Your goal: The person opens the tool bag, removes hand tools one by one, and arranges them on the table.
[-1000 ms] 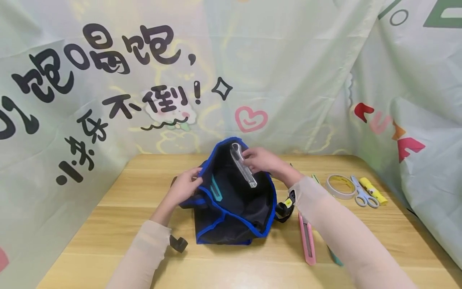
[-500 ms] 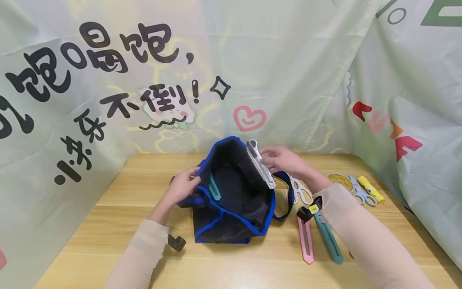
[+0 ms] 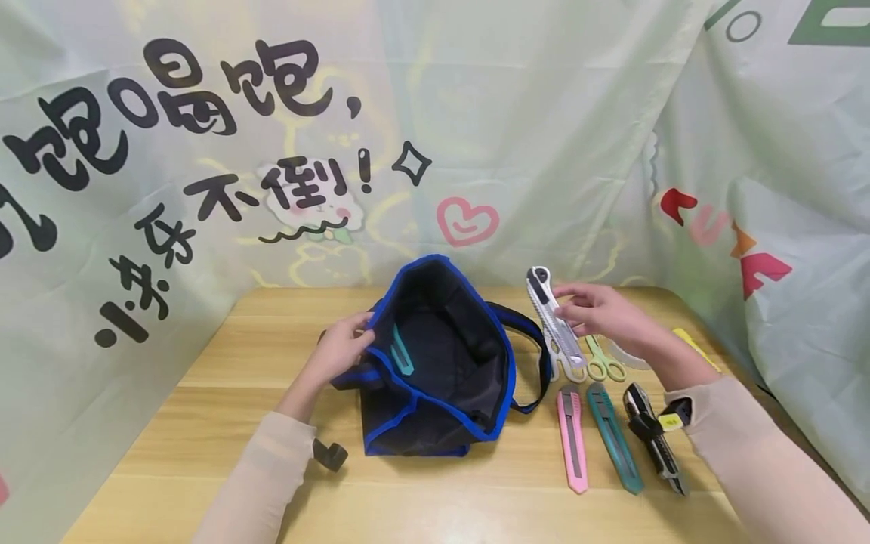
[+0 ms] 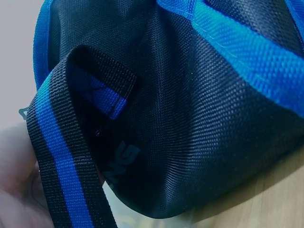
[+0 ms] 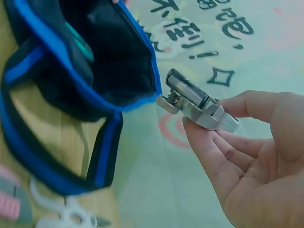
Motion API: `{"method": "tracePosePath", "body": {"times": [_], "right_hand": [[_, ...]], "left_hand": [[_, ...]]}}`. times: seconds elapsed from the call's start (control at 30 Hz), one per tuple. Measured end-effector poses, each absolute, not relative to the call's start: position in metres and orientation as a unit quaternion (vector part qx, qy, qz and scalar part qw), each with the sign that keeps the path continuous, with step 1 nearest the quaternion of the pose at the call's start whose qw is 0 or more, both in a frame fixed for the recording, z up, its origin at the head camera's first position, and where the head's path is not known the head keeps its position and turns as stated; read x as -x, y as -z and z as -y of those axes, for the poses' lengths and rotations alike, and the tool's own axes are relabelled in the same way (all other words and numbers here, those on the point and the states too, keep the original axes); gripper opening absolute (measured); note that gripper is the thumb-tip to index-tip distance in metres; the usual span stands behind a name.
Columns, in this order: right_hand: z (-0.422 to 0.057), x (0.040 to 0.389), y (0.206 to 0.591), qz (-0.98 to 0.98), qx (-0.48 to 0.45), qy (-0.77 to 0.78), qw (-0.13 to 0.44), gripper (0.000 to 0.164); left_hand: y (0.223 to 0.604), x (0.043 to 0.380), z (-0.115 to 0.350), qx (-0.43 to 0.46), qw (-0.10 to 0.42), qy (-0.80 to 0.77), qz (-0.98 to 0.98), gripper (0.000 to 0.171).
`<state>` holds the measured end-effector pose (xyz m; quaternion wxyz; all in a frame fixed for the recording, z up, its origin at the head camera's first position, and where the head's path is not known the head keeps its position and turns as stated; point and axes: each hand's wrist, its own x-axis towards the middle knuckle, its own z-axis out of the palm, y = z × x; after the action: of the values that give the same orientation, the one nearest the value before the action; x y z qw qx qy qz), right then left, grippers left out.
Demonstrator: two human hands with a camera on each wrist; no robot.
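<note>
A black tool bag (image 3: 435,423) with blue edging stands with its mouth facing me. My left hand (image 3: 342,349) grips its left rim; in the left wrist view, the blue-striped strap (image 4: 61,156) passes in front of that hand. A teal box cutter (image 3: 402,351) lies inside the bag. Right of the bag, my right hand (image 3: 605,317) pinches a silver utility knife (image 3: 553,317) between thumb and fingers, held up over the table. The right wrist view shows this knife (image 5: 202,104) end-on, its slider knob towards the bag.
On the table at right lie a pink box cutter (image 3: 572,442), a teal-green box cutter (image 3: 615,438) and a black utility knife (image 3: 655,442). Behind them are green scissors (image 3: 603,359), white scissors (image 5: 66,211), partly covered tape (image 3: 628,357) and a yellow tube (image 3: 695,346). A printed curtain (image 3: 544,151) hangs behind.
My right hand has carried the silver utility knife rightwards, from over the bag's mouth to beyond its right strap. The left hand keeps its place at the rim.
</note>
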<state>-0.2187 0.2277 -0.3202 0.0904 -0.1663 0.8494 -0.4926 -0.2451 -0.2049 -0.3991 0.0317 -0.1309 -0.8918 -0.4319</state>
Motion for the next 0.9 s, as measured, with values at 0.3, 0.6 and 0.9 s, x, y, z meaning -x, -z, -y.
{"method": "tracePosePath", "body": {"times": [0.3, 0.6, 0.9], "right_hand": [[-0.281, 0.199, 0.345, -0.836, 0.145, 0.522, 0.083, 0.052], [-0.331, 0.178, 0.376, -0.832, 0.125, 0.535, 0.076, 0.046], [-0.370, 0.161, 0.419, -0.790, 0.096, 0.600, 0.077, 0.035]], "left_hand": [[0.397, 0.243, 0.207, 0.130, 0.037, 0.428, 0.894, 0.044], [0.393, 0.246, 0.212, 0.125, 0.032, 0.420, 0.898, 0.049], [0.387, 0.245, 0.213, 0.120, 0.031, 0.421, 0.899, 0.050]]}}
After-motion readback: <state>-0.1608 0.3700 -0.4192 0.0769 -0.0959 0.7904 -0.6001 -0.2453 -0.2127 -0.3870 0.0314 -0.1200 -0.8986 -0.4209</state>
